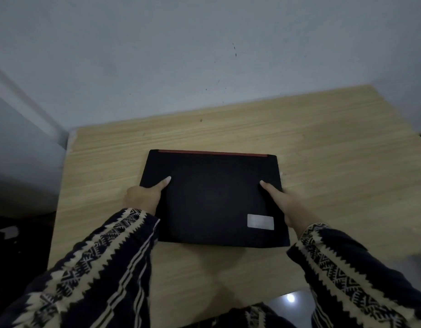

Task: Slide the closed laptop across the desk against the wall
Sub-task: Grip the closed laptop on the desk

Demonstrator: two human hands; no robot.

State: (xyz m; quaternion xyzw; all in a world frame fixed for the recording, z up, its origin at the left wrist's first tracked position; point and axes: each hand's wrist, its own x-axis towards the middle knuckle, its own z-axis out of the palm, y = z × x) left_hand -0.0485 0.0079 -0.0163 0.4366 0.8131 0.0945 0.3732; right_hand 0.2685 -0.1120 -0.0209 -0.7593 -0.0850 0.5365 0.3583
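Both hands gripped the closed black laptop mid-tabletop: left hand and right hand clamped its side edges, thumbs on top. Bare wood separated it from the wall; a straight push looked due.

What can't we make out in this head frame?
- Fingers of the left hand and right hand: only the thumbs show on the lid; the rest wrap below the side edges of the laptop.
- Grey sticker: text blurred.
- Dark area left of the desk: too dim to identify.
- Desk's right end: cut off by the frame edge.
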